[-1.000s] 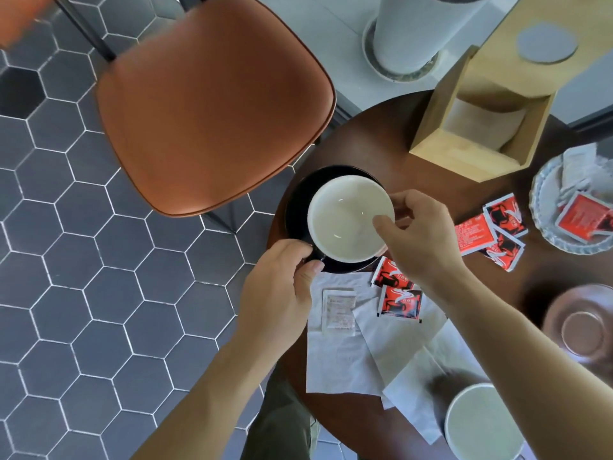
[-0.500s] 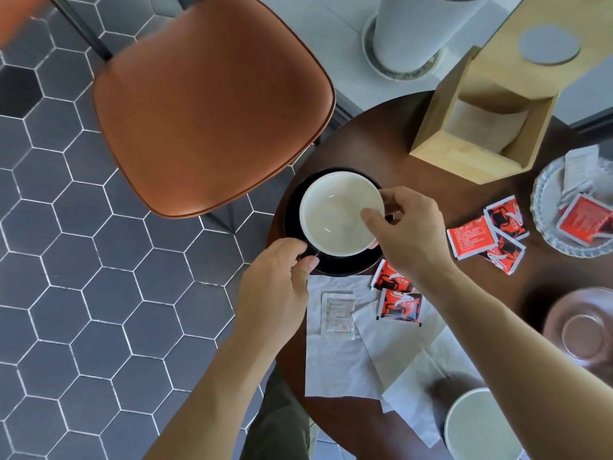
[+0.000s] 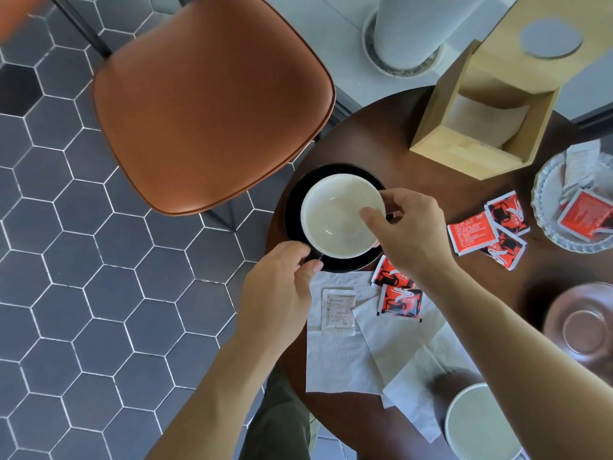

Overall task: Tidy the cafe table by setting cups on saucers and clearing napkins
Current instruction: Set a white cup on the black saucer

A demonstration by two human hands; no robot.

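A cup with a white inside (image 3: 335,217) sits on a black saucer (image 3: 293,200) at the left edge of the round dark table (image 3: 374,141). My left hand (image 3: 278,287) pinches the cup's dark handle at the near side. My right hand (image 3: 408,234) grips the cup's right rim with thumb and fingers. White napkins (image 3: 335,360) lie spread below the saucer, with a white sachet (image 3: 338,310) and red sachets (image 3: 398,297) on them. A second cup (image 3: 481,423) stands on the napkins at the bottom right. A brown glass saucer (image 3: 583,323) lies bare at the right edge.
A wooden napkin box (image 3: 441,141) stands at the back of the table. Red sachets (image 3: 487,227) lie loose beside a glass dish (image 3: 544,184) holding more sachets. An orange chair (image 3: 205,104) stands close to the table's left edge over hexagon floor tiles.
The cup has moved left and settled onto the middle of the black saucer. Both hands kept their hold and shifted with it.
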